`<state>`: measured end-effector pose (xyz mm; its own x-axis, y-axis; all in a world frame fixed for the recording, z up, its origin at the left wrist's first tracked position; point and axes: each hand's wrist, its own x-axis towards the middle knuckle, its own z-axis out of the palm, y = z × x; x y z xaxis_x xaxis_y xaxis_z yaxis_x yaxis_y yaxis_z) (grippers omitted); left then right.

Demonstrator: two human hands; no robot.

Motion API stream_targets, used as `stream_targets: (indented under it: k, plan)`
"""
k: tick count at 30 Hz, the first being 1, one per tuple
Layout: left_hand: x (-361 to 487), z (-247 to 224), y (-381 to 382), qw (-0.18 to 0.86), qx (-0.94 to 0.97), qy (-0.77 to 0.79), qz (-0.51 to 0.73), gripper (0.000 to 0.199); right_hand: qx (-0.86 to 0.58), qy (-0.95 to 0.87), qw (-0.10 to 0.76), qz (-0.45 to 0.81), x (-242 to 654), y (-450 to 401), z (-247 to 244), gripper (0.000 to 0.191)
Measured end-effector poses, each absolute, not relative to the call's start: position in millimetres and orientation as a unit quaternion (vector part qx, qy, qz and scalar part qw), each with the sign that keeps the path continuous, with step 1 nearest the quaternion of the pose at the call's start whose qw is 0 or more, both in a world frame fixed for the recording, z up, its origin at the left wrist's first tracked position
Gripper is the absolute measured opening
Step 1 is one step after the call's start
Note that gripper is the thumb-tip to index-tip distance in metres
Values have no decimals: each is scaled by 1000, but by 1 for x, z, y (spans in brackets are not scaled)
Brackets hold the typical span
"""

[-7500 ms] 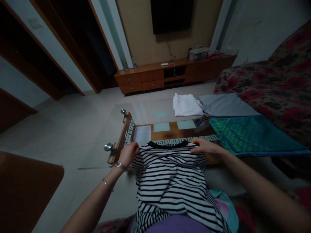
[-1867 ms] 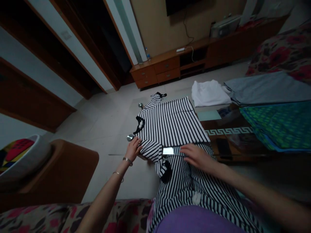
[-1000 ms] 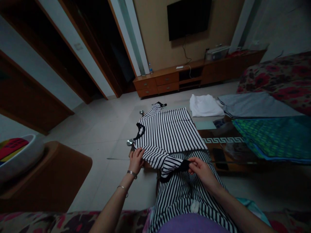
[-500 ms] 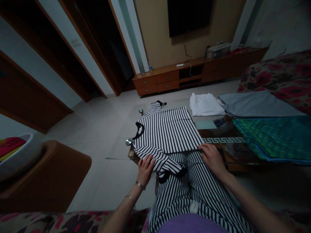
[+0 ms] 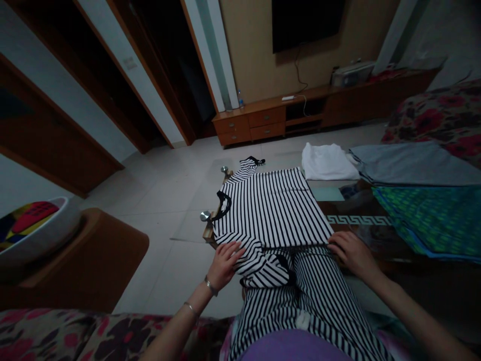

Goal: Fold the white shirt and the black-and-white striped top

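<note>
Here's the black-and-white striped fabric T-shirt (image 5: 278,205), spread flat across the left end of the clear glass surface (image 5: 193,220), dark round collar towards the left edge, near sleeve rumpled over the near edge. The left hand (image 5: 225,263) lies on that sleeve, fingers loosely spread, resting on the cloth without gripping it. And the right hand (image 5: 355,253) is at the hem's near corner, fingers bent and close together; whether they pinch the fabric, I can't tell. By the collar, a round, shiny metal knob (image 5: 205,216). Past the hem, near the far edge, a soft white garment (image 5: 327,163); right of it, smooth grey cloth (image 5: 417,163); nearer, a textured green-and-blue cloth (image 5: 432,218).
</note>
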<state>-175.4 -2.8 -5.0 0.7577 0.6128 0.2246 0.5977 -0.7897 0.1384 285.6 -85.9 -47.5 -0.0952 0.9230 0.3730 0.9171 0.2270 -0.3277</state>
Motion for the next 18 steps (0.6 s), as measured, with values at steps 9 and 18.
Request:
stream_targets:
  k: [9,18]
  plan:
    - [-186,-35,32,-81,908,400,92,62,-620,-740,258,-26,280,-101,-61,36]
    - [-190,-16,38,7,916,392,86,60,-626,-728,279,-19,265,-111,-55,20]
